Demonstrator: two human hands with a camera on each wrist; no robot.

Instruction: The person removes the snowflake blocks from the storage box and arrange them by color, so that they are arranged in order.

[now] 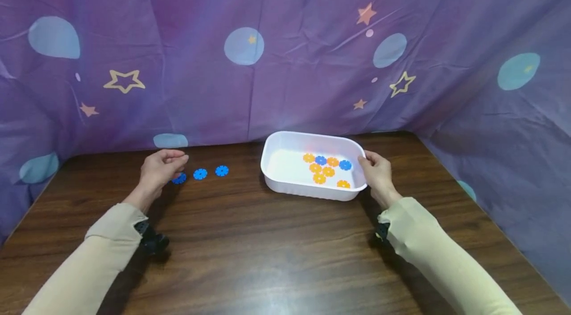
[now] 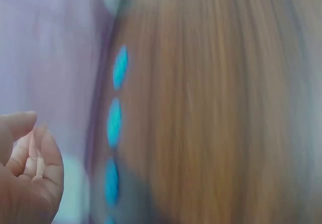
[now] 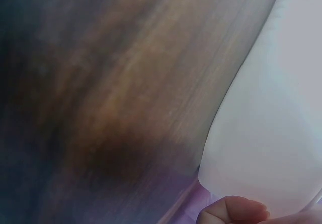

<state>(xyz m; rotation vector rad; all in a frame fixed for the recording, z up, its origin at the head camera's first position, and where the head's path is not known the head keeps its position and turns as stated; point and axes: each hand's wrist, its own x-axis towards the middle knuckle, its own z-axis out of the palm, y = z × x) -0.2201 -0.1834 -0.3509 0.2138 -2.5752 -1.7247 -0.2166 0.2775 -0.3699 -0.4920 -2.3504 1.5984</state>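
Bench (image 1: 267, 240) step: probably setting out or collecting blue discs (image 1: 219, 171).
Right grip (image 1: 378, 175) pinches the white tray (image 1: 308, 190) by its rim; left grip (image 1: 158, 172) curls beside the disc row left of it, holding what I cannot tell; next likely needs careful fingertip placing or lifting.

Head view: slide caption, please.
Right hand grips white tub of orange and blue discs; left hand beside loose blue discs.

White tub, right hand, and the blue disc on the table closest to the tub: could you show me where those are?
White tub (image 1: 308, 190): head view, its front wall.
Right hand (image 1: 377, 174): head view, middle of the hand.
Blue disc (image 1: 221, 171): head view, its upper face.
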